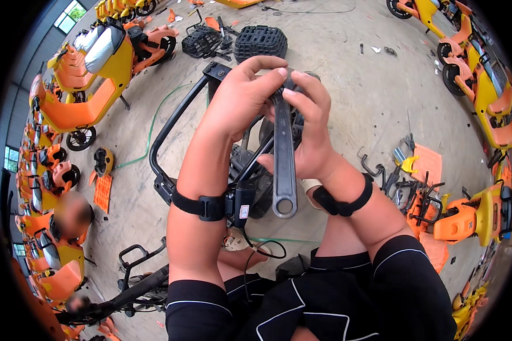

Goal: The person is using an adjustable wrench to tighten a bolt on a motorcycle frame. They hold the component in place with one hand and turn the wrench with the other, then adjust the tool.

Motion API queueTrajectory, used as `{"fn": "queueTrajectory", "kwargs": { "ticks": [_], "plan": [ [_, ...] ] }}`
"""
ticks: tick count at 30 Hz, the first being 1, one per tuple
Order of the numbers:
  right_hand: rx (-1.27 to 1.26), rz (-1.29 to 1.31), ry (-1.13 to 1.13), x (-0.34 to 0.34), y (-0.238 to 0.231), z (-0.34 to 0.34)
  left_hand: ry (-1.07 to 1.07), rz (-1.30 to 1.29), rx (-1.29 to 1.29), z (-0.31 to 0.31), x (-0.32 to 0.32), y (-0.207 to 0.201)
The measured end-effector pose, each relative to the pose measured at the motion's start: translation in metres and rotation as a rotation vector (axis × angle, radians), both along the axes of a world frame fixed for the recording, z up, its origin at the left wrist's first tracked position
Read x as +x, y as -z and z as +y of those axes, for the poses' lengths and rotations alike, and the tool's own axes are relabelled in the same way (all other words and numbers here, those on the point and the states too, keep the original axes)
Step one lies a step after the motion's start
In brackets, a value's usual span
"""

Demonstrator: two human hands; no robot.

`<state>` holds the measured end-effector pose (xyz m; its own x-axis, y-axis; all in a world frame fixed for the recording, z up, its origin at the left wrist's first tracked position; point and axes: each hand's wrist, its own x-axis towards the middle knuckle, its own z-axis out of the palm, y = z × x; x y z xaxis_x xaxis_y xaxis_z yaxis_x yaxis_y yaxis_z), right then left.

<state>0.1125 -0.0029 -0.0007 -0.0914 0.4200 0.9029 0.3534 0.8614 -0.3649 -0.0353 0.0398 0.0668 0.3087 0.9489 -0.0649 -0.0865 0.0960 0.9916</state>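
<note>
A long dark-grey wrench is held up in front of me, with its head between my hands and its handle pointing back toward me. A round hole shows at the handle's near end. My left hand is closed about the head, thumb and fingers at its upper end. From the other side, the fingers of my right hand curl against the head, with the thumb beside the handle. My fingers mostly hide the jaws. Under the wrench stands a black tubular scooter frame, partly covered by my arms.
Black crates lie on the floor ahead. Yellow-and-orange scooters line the left, with more scooters at the right. Loose scooter parts are scattered on the right floor. A black handlebar assembly is at lower left.
</note>
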Motion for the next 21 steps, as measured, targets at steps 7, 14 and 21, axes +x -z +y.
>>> {"fn": "queueTrajectory", "kwargs": {
  "ticks": [7,14,21],
  "plan": [
    [-0.062,0.167,-0.091,0.002,-0.004,0.002,0.035,0.09,0.032,-0.003,-0.008,-0.006],
    [-0.487,0.648,-0.586,0.018,-0.015,0.018,-0.057,0.207,0.258,0.008,-0.011,0.001],
    [-0.662,0.877,-0.666,0.025,-0.021,0.064,0.028,0.077,0.255,0.013,-0.009,0.011]
  ]
}}
